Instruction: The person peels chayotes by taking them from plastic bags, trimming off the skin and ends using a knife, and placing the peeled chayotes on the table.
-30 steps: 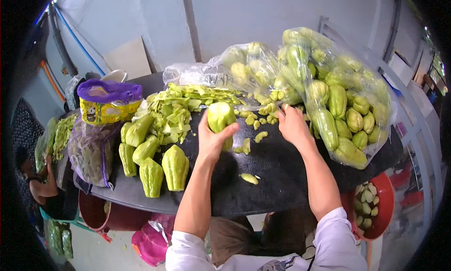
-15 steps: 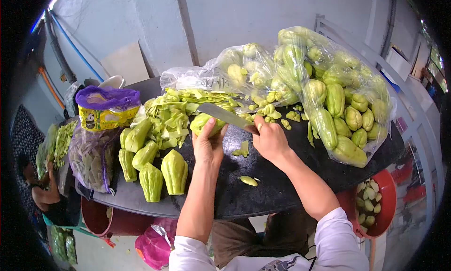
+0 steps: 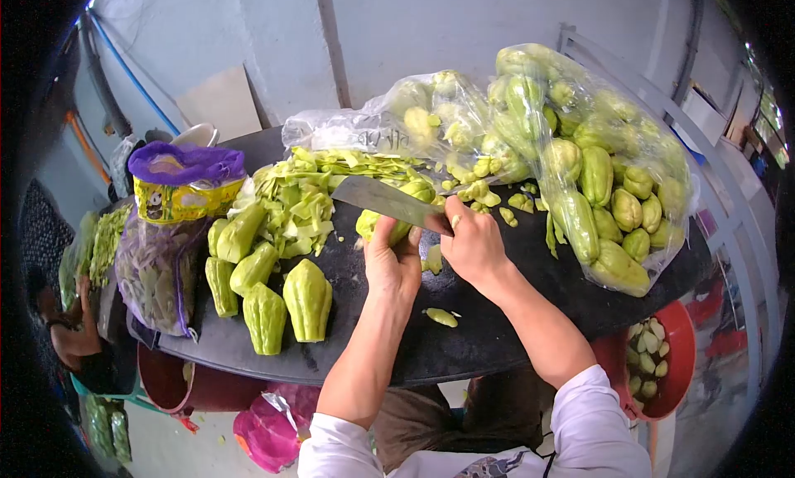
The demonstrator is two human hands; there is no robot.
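My left hand point(image 3: 392, 267) grips a green chayote point(image 3: 374, 226) near the middle of the black table. In my right hand point(image 3: 474, 242) is a knife point(image 3: 385, 201), its wide blade pointing left across the chayote. The blade hides part of the chayote. Behind the blade lies a pile of green peelings point(image 3: 302, 198), and small cut pieces point(image 3: 480, 195) are scattered behind my right hand. Several trimmed chayotes point(image 3: 307, 301) rest on the table left of my left hand. One thin slice point(image 3: 441, 316) lies in front of my hands.
A big clear bag of chayotes point(image 3: 609, 180) fills the table's right side. At left stands a mesh bag point(image 3: 157, 267) below a yellow and purple bag point(image 3: 186, 198). Red buckets point(image 3: 681, 354) are below the table point(image 3: 497, 345). Another person point(image 3: 74, 337) is at far left.
The knife has come into view in my right hand, which moved left from the small pieces toward the chayote. My left hand has tilted the chayote, then shifted slightly right.
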